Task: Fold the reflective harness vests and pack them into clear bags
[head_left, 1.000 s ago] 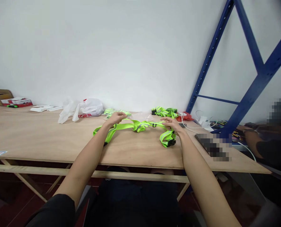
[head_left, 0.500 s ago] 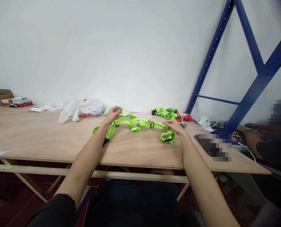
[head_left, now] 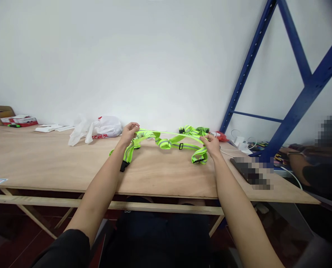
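Note:
Between my two hands a neon-yellow reflective strap harness [head_left: 165, 143] with grey stripes is stretched out above the wooden table [head_left: 166, 176]. My left hand [head_left: 130, 132] pinches it at the left end, and my right hand [head_left: 210, 143] grips its right end. One strip runs taut from hand to hand, while other straps sag in loops beneath it. A black buckle [head_left: 124, 166] dangles below my left hand; a black slider [head_left: 181, 146] sits on a strap nearer my right. Another neon-yellow bundle of straps [head_left: 192, 130] lies behind, near the wall.
White plastic bags [head_left: 107, 126] lie at the back left, beside papers [head_left: 50, 128] and a box [head_left: 19, 120]. A blue metal rack [head_left: 290, 111] rises at the right. A blurred dark object [head_left: 248, 173] lies near the right edge; another person's arm [head_left: 297, 163] is beyond.
My right hand has moved slightly right and up, my left slightly up. The top strip now runs straight and taut between them.

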`<state>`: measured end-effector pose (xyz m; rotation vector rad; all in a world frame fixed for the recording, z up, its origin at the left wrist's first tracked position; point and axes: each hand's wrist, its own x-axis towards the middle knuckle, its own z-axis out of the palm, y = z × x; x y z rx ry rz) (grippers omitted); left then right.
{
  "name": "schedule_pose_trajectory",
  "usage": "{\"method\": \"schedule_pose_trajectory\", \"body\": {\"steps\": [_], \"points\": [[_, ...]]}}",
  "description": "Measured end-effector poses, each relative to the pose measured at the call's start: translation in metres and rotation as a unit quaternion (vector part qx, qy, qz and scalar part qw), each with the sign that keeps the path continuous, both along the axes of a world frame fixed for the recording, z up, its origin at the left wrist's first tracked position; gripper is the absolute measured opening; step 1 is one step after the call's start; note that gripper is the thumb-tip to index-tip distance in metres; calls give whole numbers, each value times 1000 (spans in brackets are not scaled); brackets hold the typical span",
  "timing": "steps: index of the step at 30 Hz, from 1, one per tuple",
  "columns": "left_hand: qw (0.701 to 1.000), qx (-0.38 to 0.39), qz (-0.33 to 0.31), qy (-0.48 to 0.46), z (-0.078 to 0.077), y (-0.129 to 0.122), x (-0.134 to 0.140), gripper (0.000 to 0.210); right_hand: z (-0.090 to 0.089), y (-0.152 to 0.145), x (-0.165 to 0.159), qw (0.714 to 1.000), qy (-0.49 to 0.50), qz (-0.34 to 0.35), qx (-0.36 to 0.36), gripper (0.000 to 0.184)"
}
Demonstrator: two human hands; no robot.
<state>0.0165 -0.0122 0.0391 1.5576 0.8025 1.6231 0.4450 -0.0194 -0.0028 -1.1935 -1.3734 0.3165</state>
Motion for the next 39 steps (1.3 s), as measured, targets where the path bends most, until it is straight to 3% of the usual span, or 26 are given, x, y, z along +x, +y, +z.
{"method": "schedule_pose_trajectory", "body": {"steps": [13,18,22,25,28,31,33,39], "points": [[1000,-7,3,17,-1,1,-4,28,-3,0,-1,999,-16,-43,26,38],[991,-34,15,132,1,-4,-5,35,-2,-6,-11,995,-84,-58,8,40],[953,24,26,300,12,-12,-4,53,5,-14,-26,971,-237,-41,-4,46],[895,60,50,439,27,-18,-14,63,12,-21,-22,915,-402,-16,1,45],[835,120,98,527,48,-24,-34,51,24,-31,0,882,-470,-44,0,35],[806,153,150,552,76,-33,-53,36,47,-47,23,854,-517,-50,6,44],[798,167,165,556,96,-42,-58,30,68,-59,31,855,-516,-46,-6,37],[775,185,218,563,147,-82,-56,23,135,-98,32,916,-395,-72,-23,22]]}}
